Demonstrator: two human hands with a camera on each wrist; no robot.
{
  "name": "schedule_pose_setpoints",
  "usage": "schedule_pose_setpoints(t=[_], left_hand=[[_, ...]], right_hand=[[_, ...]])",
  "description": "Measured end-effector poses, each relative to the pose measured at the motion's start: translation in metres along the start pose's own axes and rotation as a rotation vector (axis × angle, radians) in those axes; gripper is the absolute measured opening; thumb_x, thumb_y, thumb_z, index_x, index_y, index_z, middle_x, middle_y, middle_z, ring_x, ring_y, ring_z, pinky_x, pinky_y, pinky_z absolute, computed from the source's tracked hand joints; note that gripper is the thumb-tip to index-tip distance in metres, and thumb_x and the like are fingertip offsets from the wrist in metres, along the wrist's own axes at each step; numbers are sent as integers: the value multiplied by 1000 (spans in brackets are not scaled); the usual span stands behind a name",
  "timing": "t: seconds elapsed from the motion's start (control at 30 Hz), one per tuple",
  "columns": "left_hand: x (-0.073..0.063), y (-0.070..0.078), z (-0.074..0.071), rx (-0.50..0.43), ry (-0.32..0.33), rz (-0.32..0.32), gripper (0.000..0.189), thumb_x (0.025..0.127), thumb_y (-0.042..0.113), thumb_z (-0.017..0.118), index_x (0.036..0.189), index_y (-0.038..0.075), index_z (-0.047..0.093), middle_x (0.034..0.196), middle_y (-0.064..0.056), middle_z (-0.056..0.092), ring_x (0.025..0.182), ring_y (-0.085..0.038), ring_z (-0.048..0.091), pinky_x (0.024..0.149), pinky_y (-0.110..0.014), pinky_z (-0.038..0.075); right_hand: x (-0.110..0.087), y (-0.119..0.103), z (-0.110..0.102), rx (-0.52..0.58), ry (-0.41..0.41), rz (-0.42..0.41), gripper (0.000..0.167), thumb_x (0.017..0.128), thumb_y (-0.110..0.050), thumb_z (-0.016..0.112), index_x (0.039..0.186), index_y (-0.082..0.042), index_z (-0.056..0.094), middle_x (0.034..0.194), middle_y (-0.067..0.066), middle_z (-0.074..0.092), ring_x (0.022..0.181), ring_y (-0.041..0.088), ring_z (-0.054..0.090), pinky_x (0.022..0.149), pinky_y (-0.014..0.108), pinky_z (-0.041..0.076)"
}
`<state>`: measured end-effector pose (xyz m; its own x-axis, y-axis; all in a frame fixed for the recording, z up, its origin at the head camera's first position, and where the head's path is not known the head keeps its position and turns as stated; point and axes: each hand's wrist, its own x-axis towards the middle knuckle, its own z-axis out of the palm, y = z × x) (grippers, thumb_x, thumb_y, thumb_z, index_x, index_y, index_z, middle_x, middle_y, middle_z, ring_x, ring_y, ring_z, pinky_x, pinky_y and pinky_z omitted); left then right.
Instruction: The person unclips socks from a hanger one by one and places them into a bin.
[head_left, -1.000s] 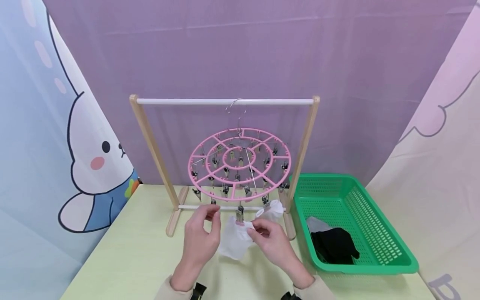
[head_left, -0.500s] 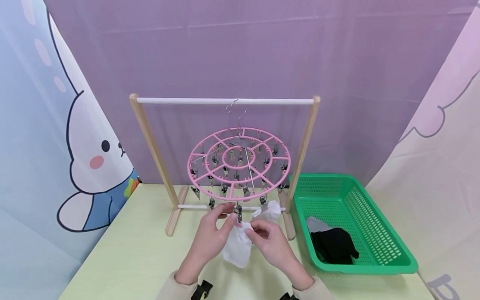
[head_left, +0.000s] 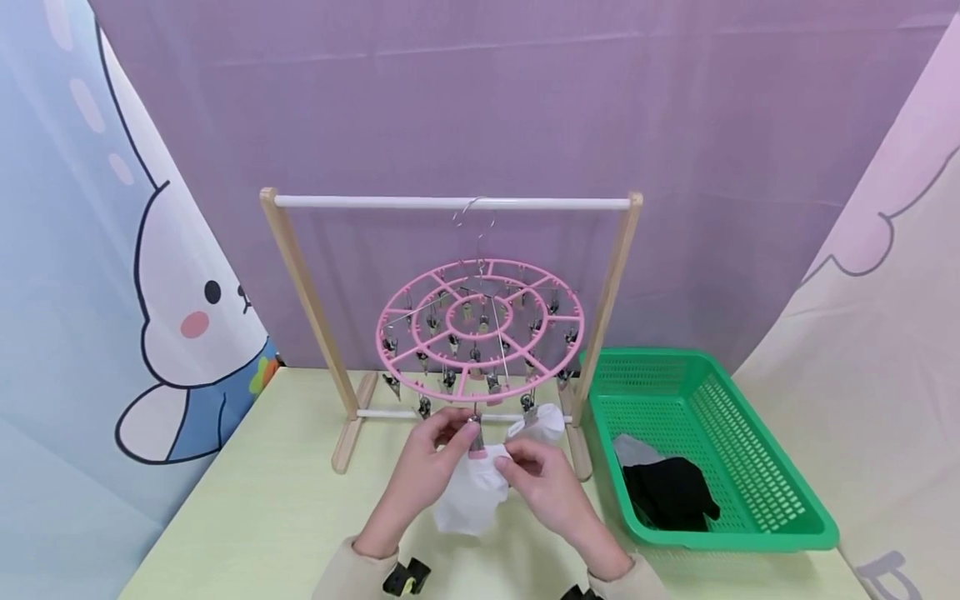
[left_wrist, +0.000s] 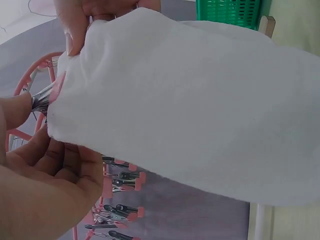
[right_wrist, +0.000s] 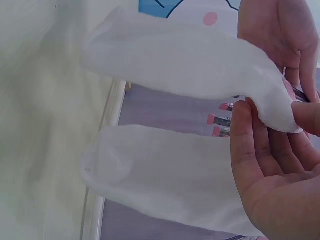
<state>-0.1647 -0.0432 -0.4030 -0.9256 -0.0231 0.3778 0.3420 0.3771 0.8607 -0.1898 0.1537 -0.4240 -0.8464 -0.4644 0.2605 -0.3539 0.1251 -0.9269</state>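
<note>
A white sock (head_left: 467,504) hangs from a metal clip (head_left: 477,437) with pink tips at the front of the round pink hanger (head_left: 582,321). My left hand (head_left: 426,465) pinches that clip between thumb and fingers; in the left wrist view the clip's pink tip (left_wrist: 58,87) lies on the sock's edge. With thumb and fingertips my right hand (head_left: 549,490) holds the sock's cuff, just right of the clip. Behind it, a second white sock (head_left: 542,423) hangs from a neighbouring clip (head_left: 528,402). The right wrist view shows this other sock (right_wrist: 165,175) below the held one.
The hanger hooks onto the white bar (head_left: 360,202) of a wooden-legged stand (head_left: 307,300). Several clips dangle under its rings. At the right, a green basket (head_left: 780,467) contains a black cloth item (head_left: 671,492) and a grey one (head_left: 636,451). A purple curtain (head_left: 450,100) hangs behind.
My left hand has moved right from beside the clip and now pinches it. The sock's lower part has swung a little. My right hand keeps its hold on the cuff.
</note>
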Motion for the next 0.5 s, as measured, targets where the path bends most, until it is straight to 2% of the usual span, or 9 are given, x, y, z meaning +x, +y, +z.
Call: schedule_pose_setpoints(t=[0.27, 0.5], left_hand=[[1, 1, 3, 1, 26, 11, 14, 98, 16, 68, 104, 3, 71, 91, -1, 67, 82, -15, 62, 79, -28, 53], [-1, 2, 7, -8, 65, 65, 8, 98, 11, 68, 99, 3, 70, 88, -1, 67, 77, -13, 60, 73, -28, 53]], right_hand=[[0, -2, 0, 23, -6, -6, 15, 97, -13, 69, 104, 0, 72, 92, 7, 69, 80, 11, 63, 74, 25, 55], [0, -1, 2, 71, -47, 20, 16, 98, -9, 66, 107, 3, 71, 98, 15, 72, 84, 16, 71, 74, 30, 61]])
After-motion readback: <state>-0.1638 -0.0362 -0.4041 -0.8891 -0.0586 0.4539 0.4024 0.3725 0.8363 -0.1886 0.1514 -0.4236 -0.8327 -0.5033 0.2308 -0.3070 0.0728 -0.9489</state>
